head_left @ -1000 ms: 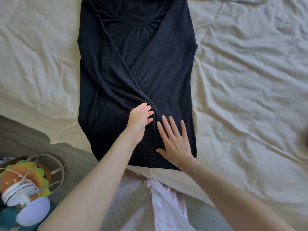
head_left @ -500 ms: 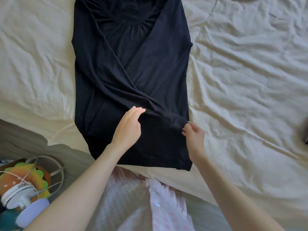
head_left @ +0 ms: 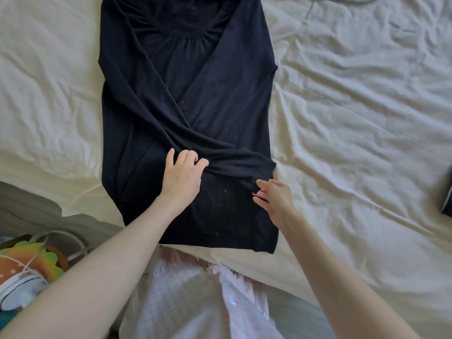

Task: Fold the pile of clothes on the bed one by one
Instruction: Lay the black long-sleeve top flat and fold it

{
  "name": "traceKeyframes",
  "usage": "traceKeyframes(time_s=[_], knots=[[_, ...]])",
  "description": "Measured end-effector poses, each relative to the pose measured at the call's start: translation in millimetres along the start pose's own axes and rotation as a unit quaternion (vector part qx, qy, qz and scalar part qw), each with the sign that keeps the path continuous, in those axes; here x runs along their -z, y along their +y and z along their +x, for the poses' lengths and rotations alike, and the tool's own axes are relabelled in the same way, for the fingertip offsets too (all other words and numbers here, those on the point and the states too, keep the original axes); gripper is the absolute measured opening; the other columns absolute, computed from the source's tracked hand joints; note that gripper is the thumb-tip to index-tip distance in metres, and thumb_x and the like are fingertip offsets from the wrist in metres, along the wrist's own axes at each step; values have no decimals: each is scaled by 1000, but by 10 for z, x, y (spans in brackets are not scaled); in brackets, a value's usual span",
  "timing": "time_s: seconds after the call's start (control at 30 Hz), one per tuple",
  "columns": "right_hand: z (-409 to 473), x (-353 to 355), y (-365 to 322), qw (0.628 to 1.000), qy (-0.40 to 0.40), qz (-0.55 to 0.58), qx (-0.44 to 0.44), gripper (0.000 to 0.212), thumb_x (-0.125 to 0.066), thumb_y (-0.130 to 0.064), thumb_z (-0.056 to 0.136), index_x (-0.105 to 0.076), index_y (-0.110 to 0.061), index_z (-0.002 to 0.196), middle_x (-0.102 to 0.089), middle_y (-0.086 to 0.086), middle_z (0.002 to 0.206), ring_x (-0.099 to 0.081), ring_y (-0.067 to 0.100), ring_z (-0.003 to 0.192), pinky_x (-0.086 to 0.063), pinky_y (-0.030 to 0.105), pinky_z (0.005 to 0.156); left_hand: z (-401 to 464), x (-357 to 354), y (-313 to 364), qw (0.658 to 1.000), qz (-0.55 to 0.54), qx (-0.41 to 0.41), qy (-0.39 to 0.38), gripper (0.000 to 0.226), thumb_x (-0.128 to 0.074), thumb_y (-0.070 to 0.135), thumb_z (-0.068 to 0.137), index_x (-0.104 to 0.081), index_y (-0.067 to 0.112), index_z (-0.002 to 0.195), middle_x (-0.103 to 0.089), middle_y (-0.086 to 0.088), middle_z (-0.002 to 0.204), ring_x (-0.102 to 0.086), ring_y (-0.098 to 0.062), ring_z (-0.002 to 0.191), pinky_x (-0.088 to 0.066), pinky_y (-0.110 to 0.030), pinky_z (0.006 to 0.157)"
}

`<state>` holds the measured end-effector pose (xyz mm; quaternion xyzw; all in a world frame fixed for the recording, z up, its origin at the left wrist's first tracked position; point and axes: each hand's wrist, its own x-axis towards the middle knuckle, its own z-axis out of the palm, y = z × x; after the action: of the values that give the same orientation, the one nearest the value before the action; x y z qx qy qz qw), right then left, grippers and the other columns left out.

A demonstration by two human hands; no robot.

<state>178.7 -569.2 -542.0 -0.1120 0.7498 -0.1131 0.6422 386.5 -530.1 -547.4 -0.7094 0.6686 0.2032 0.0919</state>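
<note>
- Left hand (head_left: 182, 176): rests palm-down on the black long-sleeved top (head_left: 188, 94), fingers bent at the knuckles and bunching the fabric where the crossed sleeve (head_left: 230, 159) passes beneath them. Grip state: a light hold on the sleeve cloth, not a full fist.
- Right hand (head_left: 272, 198): positioned at the sleeve cuff (head_left: 265, 168), at the garment's right edge. Fingers are loosely extended toward the cuff; whether they pinch it cannot be determined from this view.
- Governing relation: the sleeve runs from the left hand outward to the right hand, across the garment's width. The garment's long axis runs away from the person, neckline far, hem near.
- Hand proximity: the right hand is nearer the cuff; the left hand is nearer the sleeve's midsection.
- Arm pose: both forearms extend forward from the lower frame and converge slightly over the lower third of the garment.
- Garment location: flat on the cream bedsheet (head_left: 354, 118), sleeves folded inward and crossed, hem near the bed edge.
- Judgement: the sleeve appears to need aligning within the body outline before a lengthwise fold.
</note>
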Motion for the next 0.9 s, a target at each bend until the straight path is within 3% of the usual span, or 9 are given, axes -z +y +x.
traceKeyframes(time_s=[0.07,0.17,0.27,0.37,0.43,0.53,0.63,0.73,0.9], knots=[[-43,22,65,998,14,-55,19,35,-59,-7,90,-50,7,121,-49,2,69,-52,10,61,-56,26,68,-19,19,-65,1000,-6,4,2,29,-52,9,91,-55,17,119,-51,-2,108,-47,-19,112,-19,-41,112],[-114,87,186,994,35,-103,16,3,-58,-6,89,-57,-5,91,-58,6,77,-58,12,62,-54,23,61,-170,43,-162,997,-82,5,-3,27,-50,8,93,-59,12,118,-54,-4,112,-49,-20,114,-38,-32,91],[-165,87,228,967,99,-219,83,6,-54,-19,91,-56,-14,88,-63,1,84,-61,14,75,-49,26,63,-409,77,-229,986,-163,29,-8,27,-51,4,91,-61,9,116,-56,-5,115,-53,-22,107,-43,-34,83],[-257,-52,68,915,158,-306,212,12,-50,-27,93,-50,-20,85,-55,-8,75,-52,5,66,-34,21,52,-569,107,-366,971,-218,92,11,27,-50,3,92,-61,8,116,-55,-4,117,-53,-21,106,-44,-33,86],[-262,-218,-109,884,155,-342,279,12,-48,-27,94,-48,-20,84,-53,-7,75,-50,6,65,-34,22,54,-591,164,-509,961,-241,134,37,27,-49,3,92,-61,7,116,-54,-5,120,-51,-21,110,-44,-32,89],[-209,-598,-414,840,88,-413,340,23,-44,-24,93,-36,-27,72,-38,-9,66,-37,6,59,-30,22,57,-507,274,-787,944,-258,189,75,28,-48,3,93,-59,5,119,-53,-8,123,-50,-24,112,-42,-34,93],[-155,-1064,-745,828,19,-428,363,5,-45,-23,95,-48,-23,91,-47,-13,75,-44,8,74,-31,16,60,-307,374,-1123,919,-294,246,95,32,-47,7,94,-54,7,126,-49,-8,128,-49,-24,117,-41,-35,96],[-84,-1518,-1065,823,-22,-439,360,26,-46,-26,97,-53,-16,120,-52,-12,88,-48,7,83,-34,20,74,-44,422,-1392,896,-318,292,101,37,-48,13,95,-46,11,132,-44,-9,133,-49,-25,118,-45,-40,95],[101,-2333,-1583,812,-47,-462,354,31,-45,-28,97,-53,-16,124,-48,-20,79,-49,1,76,-36,17,65,422,351,-1580,937,-222,233,132,48,-61,22,89,-44,10,132,-45,-10,129,-47,-29,112,-45,-38,87]])
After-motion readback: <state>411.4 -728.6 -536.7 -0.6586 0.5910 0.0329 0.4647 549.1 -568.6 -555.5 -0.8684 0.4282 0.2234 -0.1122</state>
